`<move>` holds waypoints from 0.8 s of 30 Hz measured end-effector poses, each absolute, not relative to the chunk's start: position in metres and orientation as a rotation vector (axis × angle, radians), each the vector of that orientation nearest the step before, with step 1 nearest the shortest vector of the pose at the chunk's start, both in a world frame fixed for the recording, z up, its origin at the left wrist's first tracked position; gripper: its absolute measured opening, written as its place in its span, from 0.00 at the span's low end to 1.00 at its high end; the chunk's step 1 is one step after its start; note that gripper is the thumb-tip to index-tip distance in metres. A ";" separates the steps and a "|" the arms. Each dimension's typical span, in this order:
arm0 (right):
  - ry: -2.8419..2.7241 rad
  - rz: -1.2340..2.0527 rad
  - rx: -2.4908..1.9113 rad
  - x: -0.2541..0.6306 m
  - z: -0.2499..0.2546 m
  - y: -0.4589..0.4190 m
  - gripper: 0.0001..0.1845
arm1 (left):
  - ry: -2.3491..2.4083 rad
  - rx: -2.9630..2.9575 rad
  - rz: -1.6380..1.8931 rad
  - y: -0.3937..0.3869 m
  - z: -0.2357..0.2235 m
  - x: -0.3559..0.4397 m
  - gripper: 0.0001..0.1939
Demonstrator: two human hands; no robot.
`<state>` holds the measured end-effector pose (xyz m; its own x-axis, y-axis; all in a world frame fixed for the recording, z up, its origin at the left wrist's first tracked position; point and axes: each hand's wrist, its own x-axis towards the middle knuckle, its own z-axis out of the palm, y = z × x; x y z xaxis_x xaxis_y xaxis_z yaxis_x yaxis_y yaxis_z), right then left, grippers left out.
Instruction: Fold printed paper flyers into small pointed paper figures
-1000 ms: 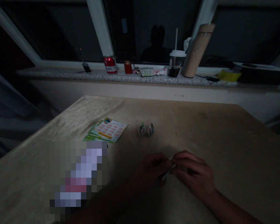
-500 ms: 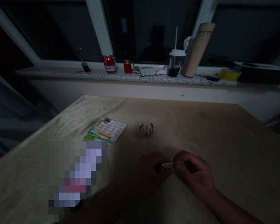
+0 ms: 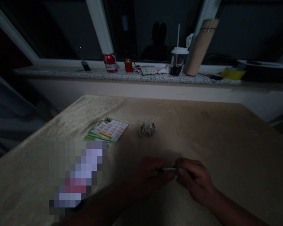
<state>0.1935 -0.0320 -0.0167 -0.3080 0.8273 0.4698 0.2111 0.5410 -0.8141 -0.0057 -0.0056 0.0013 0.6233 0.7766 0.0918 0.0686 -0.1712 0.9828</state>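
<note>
Between my two hands, low over the table, is a small folded piece of paper (image 3: 169, 169), mostly covered by fingers. My left hand (image 3: 153, 172) pinches its left end between thumb and fingers. The right end is pinched by my right hand (image 3: 194, 177), whose thumb presses close to the left thumb. Beyond the hands, two small folded paper pieces (image 3: 142, 129) stand upright side by side on the table. To their left lies a fanned stack of printed cards (image 3: 110, 129) in green, white and yellow.
A pixelated object (image 3: 85, 172) lies on the table (image 3: 214, 125) at left. Along the windowsill (image 3: 73, 74) stand a red can (image 3: 110, 63), a small orange-red jar (image 3: 128, 66), a lidded cup with a straw (image 3: 177, 62) and a tall tan cylinder (image 3: 201, 48). The room is dim.
The paper now shows as a thinner strip, with more of it covered. My right-hand fingers have closed in over its right end, and both hands sit slightly lower in view.
</note>
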 end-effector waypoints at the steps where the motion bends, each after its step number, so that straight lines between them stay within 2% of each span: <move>1: -1.804 0.815 -0.862 0.194 -0.018 -0.032 0.17 | 0.706 1.625 0.731 -0.006 0.001 -0.005 0.22; 18: -1.772 0.856 -0.976 0.191 -0.014 -0.038 0.26 | 0.655 1.690 0.741 -0.006 -0.004 -0.004 0.22; 24: -1.634 1.133 -0.932 0.191 -0.024 -0.036 0.27 | 0.649 1.577 0.761 -0.007 -0.001 -0.001 0.26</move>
<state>0.1905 -0.0357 -0.0241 -0.2998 0.9190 0.2560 0.0821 0.2922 -0.9528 -0.0008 -0.0070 -0.0006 0.6295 0.7689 0.1120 -0.0106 -0.1357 0.9907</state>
